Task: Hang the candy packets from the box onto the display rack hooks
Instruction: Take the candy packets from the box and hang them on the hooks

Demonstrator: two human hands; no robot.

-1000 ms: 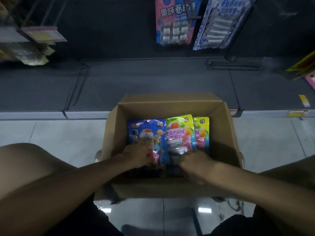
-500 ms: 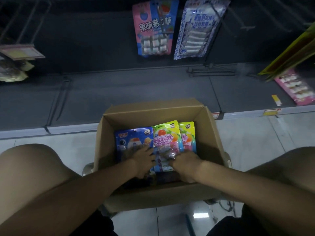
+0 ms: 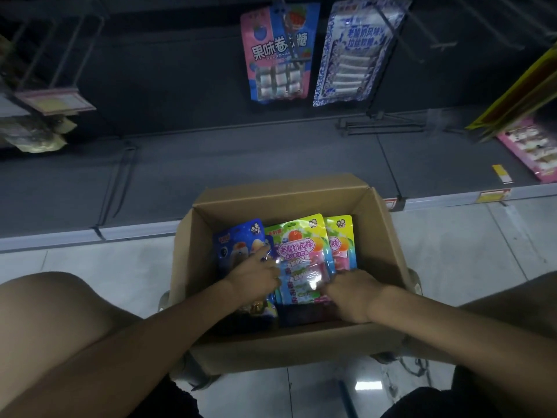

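Note:
An open cardboard box [image 3: 388, 245] stands on the floor between my knees. Inside lie a blue candy packet [image 3: 238, 245], a green-yellow packet [image 3: 298, 248] and a second yellow packet [image 3: 340, 242] partly under it. My left hand [image 3: 256, 276] rests on the blue packet with fingers spread, fingertips at the green packet's left edge. My right hand [image 3: 352, 291] lies on the green packet's lower right corner, fingers curled over it. Whether either hand grips a packet is hidden. Above, rack hooks [image 3: 434, 34] stick out of the dark back panel.
A pink-blue packet [image 3: 278, 52] and a blue-white packet [image 3: 355, 52] hang on the rack. A pink packet [image 3: 533, 149] lies on the dark base shelf [image 3: 211, 170] at right, yellow packaging [image 3: 518, 89] above it. More goods hang at far left [image 3: 33, 134]. Pale floor tiles surround the box.
The view has tilted up and shifted, bringing the hanging packets lower in frame. My left hand has spread its fingers toward the green packet; my right hand stays at its lower corner.

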